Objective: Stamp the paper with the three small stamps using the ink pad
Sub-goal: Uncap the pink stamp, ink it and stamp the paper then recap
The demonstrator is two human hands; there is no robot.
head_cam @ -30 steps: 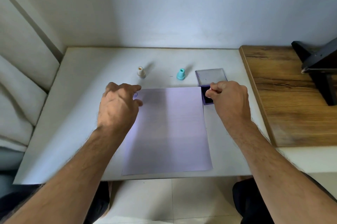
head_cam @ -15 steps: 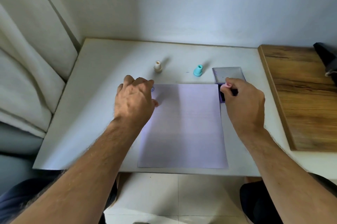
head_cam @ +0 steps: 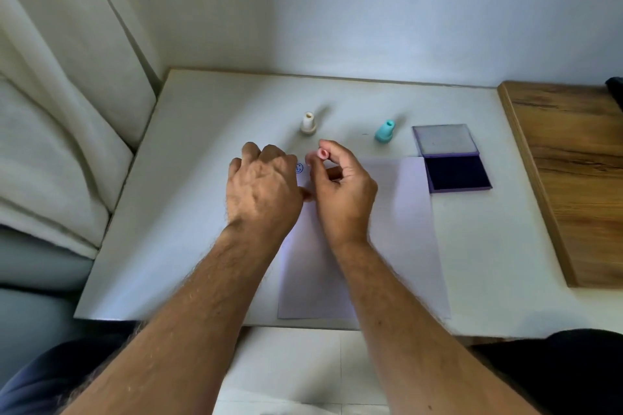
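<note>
A pale lilac sheet of paper (head_cam: pixel 397 229) lies on the white table (head_cam: pixel 202 178). My left hand (head_cam: pixel 263 192) rests on the paper's top left corner, fingers curled, next to a blue stamped mark (head_cam: pixel 299 168). My right hand (head_cam: pixel 340 192) pinches a small pink stamp (head_cam: pixel 322 154) over the top left part of the paper, beside the mark. A beige stamp (head_cam: pixel 308 124) and a teal stamp (head_cam: pixel 384 132) stand upright behind the paper. The open ink pad (head_cam: pixel 456 173), dark blue with its lid (head_cam: pixel 445 140) folded back, sits at the paper's top right corner.
A wooden board (head_cam: pixel 573 178) adjoins the table on the right. White cushions (head_cam: pixel 50 144) lie to the left, and a wall runs behind the table. The table's near edge is above my lap.
My right hand has left the ink pad and moved left with the pink stamp to the paper's top left, near my left hand. My left hand has stayed on the corner.
</note>
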